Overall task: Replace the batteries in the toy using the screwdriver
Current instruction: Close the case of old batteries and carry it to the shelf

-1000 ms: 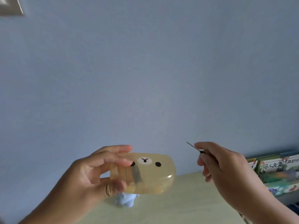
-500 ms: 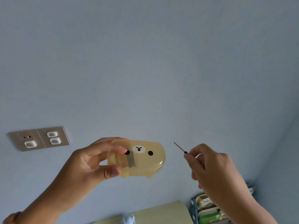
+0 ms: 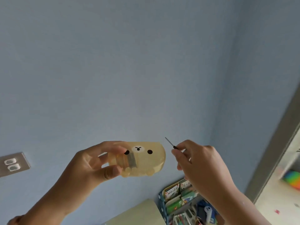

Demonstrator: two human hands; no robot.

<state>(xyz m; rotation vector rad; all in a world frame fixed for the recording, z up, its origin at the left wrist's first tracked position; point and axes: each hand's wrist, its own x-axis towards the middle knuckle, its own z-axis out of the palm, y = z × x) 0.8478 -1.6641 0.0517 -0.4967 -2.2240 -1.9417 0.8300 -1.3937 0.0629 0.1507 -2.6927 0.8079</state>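
Note:
A translucent yellow bear-faced toy (image 3: 146,159) is held up in front of the blue wall. My left hand (image 3: 90,166) grips its left end, fingers over the top and thumb underneath. A grey inner part shows through the plastic by my fingers. To the right, my right hand (image 3: 199,163) pinches a small screwdriver (image 3: 171,143). Its thin shaft points up and left, a short gap from the toy's right end. The handle is hidden in my fingers.
A wall socket plate (image 3: 13,164) sits at the left edge. Below are a pale table corner (image 3: 139,213) and a blue rack of books (image 3: 180,198). A grey door frame (image 3: 279,151) runs up the right side.
The view has swung further right and slightly down: the socket slid to the left edge and the book rack and door frame came in. Both hands keep their grips and their spacing.

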